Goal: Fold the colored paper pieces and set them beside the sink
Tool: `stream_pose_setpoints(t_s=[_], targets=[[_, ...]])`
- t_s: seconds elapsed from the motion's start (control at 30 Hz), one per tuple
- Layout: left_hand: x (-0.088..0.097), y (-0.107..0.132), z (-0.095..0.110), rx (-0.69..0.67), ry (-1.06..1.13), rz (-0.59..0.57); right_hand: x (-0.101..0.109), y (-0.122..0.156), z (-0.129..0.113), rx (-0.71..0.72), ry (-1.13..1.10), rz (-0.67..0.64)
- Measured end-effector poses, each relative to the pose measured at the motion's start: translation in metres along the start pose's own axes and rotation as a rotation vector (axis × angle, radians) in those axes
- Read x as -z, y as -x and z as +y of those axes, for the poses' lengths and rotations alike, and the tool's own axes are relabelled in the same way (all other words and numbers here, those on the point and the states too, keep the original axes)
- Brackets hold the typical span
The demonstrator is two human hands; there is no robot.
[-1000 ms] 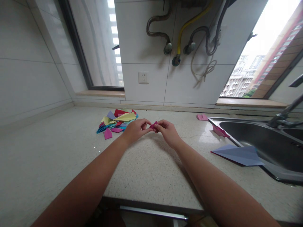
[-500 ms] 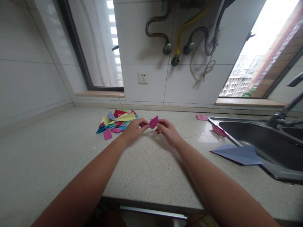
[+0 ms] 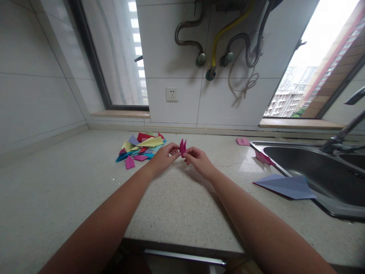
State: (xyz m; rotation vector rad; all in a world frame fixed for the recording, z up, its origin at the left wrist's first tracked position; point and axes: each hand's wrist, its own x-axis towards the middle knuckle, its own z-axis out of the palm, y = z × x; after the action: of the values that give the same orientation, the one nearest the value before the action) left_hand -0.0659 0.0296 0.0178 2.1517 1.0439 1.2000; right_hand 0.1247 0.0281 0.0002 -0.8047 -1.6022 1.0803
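A small magenta folded paper piece (image 3: 183, 147) is held up between my two hands, above the pale speckled countertop (image 3: 176, 213). Its two pointed tips stand upward, a little apart. My left hand (image 3: 167, 156) pinches its left side near the bottom, thumb toward the paper. On the other side, my right hand (image 3: 199, 161) grips its lower right part between thumb and fingers. Some of the fingertips are hidden behind the paper and the hands. Close to my left hand lies a heap of coloured folded papers (image 3: 149, 142), with a magenta piece (image 3: 130, 162) at its front.
To the right, a lilac paper plane (image 3: 285, 185) overlaps the edge of the steel sink (image 3: 296, 158). A magenta folded paper (image 3: 264, 157) leans at the sink's rim, and a pink one (image 3: 243, 141) lies behind it. A faucet (image 3: 339, 137) stands at far right.
The magenta paper has turned from showing a broad flat face to standing narrow with two tips up. My right hand has shifted slightly down and left.
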Motion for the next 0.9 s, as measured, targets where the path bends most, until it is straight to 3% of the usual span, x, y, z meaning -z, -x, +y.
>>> stream_pose_setpoints(t_s=[0.33,0.47,0.67,0.77,0.9], targets=[[0.0004,0.0019,0.0041,0.111,0.045,-0.149,0.0026,-0.0029,0.0101,0.034,0.116,0.031],[0.0013,0.002,0.0049,0.129,0.074,-0.118,0.002,-0.0018,0.009,0.035,0.213,0.029],[0.0004,-0.0005,0.0038,0.106,0.078,-0.044,-0.0024,0.0012,0.0049,0.191,0.319,0.047],[0.0012,-0.0019,0.002,0.119,0.111,0.001,-0.0043,0.0005,0.0052,0.173,0.232,0.044],[0.0013,-0.0024,0.0015,0.143,0.174,-0.029,-0.0033,-0.0033,0.0078,0.098,0.053,0.086]])
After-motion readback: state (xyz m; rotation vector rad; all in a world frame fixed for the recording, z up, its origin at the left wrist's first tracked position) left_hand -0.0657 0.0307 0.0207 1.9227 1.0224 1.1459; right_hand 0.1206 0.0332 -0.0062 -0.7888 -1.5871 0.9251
